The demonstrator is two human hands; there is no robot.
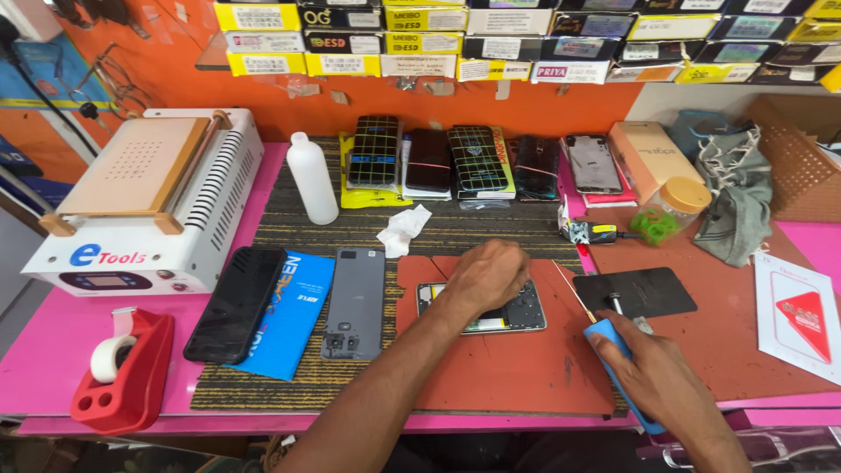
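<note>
Nearest the camera, the right hand (653,372) has its grip closed around a blue-handled tool (618,372), whose tip sits by a thin stick (574,292) and a dark flat panel (635,292) on the red mat (517,368). Just beyond, the left hand (486,276) presses down on an opened phone (526,314) lying flat on the mat; its fingers are curled over the frame, though whether they pinch anything is hard to tell from this angle. The step in hand looks like repair work on the phone's open body, one hand steadying it while the other readies the tool. Bringing the tool in would call for a steady frame and a light touch on the exposed parts.

To the left lie a grey back cover (355,302), a blue box (289,315), a black phone (236,302) and a red tape dispenser (123,368). Further back stand a white bottle (313,178), a white heating machine (144,201) and a row of phones (455,162) along the surface (53,350).
</note>
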